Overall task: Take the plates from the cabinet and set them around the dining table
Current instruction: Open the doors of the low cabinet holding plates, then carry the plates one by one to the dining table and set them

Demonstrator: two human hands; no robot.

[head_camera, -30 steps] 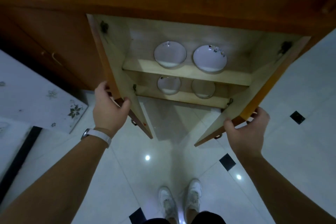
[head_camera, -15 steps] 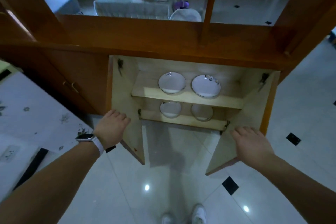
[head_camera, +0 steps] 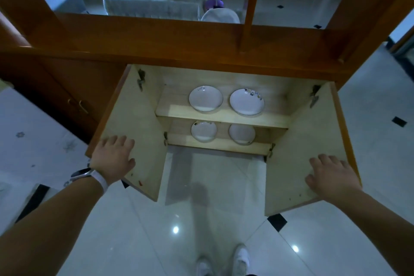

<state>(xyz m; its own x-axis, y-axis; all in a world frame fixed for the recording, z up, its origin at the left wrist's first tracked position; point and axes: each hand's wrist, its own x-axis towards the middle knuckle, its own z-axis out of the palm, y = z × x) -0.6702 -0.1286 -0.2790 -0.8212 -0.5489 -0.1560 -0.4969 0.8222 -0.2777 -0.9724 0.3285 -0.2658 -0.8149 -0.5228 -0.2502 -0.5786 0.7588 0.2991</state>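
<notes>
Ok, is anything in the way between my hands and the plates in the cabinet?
Nothing visible does. Both doors are swung wide, the left hand flat on the left door, the right hand on the right door. The plates sit exposed on the shelves between them.

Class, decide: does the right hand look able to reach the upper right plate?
Probably yes: the right hand lies empty on the open right door, nothing standing before the upper right plate.
</notes>
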